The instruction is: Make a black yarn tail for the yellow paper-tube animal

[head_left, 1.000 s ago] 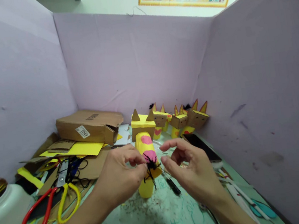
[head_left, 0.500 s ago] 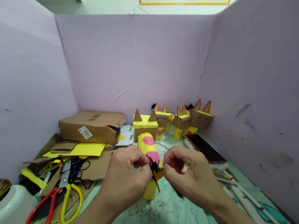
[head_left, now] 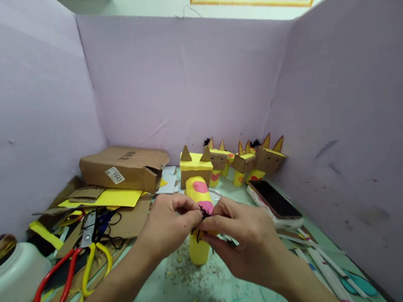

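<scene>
Toy: The yellow toy with pink spots (head_left: 197, 187) stands on the table (head_left: 160, 300), its cardboard head on the far side from the person; standing on its own legs, it seems to leave both hands free.
Yarn: A dark tuft of yarn (head_left: 204, 214) is at the toy's near end, probably held there so its strands can be handled up against the body.
Left grip: The left hand (head_left: 173, 224) pinches the yarn between thumb and forefinger, perhaps to steady it.
Right grip: The right hand (head_left: 239, 234) has thumb and forefinger nearly meeting at the loose strands; whether a strand is caught between them, I cannot tell.
Hand pose: Both wrists reach in from the person's side, one either side of the toy, knuckles arched, fingertips almost touching over its near end.
Scissors: The red-and-yellow scissors (head_left: 89, 236) lie left of the toy, handles towards the person, likely for easy reach.
Finished-looking toys: Similar horned toys (head_left: 245, 162) stand beyond the toy to its right, perhaps out of the way.
Phone: The phone (head_left: 276, 198) lies right of the toy.
</scene>
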A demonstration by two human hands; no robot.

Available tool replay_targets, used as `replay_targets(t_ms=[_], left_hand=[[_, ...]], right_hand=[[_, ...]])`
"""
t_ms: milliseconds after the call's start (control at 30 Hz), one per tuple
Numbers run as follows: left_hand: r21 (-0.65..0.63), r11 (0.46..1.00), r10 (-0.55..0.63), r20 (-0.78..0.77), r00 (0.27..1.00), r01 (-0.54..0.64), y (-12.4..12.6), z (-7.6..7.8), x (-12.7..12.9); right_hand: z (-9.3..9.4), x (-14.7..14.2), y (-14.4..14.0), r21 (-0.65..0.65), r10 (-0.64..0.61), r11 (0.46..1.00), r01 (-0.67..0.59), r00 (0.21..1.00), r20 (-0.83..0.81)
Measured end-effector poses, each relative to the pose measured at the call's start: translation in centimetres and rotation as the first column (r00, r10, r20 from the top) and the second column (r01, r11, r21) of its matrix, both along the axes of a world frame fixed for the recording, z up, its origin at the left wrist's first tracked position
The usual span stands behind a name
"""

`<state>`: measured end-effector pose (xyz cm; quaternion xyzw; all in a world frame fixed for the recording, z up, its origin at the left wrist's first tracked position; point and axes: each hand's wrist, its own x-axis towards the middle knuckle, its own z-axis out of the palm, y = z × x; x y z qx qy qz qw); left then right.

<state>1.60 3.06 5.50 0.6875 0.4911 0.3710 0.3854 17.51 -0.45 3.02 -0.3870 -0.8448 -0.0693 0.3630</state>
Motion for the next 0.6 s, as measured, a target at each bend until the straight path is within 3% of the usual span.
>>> replay_targets(t_ms=[167, 333, 500, 600], left_hand=[[-0.004, 1.000, -0.028, 0.031, 0.999, 0.028, 0.28, -0.30, -0.02], [0.010, 1.000, -0.013, -0.019, 1.000, 0.014, 0.11, -0.16, -0.04], [0.002, 1.000, -0.011, 0.000, 1.000, 0.011, 0.02, -0.15, 0.00], [0.015, 1.000, 0.002, 0.006, 1.000, -0.002, 0.02, -0.19, 0.02]], right_hand=[[-0.19, -0.33, 0.17, -0.031, 0.008, 1.000, -0.003, 0.991, 0.134], [-0.61, -0.82, 0.34, 0.071, -0.039, 0.997, 0.027, 0.985, 0.170], [-0.86, -0.79, 0.61, 0.102, -0.023, 0.995, 0.015, 0.997, 0.075], [-0.64, -0.62, 0.76, -0.068, 0.069, 0.995, -0.078, 0.989, -0.131]])
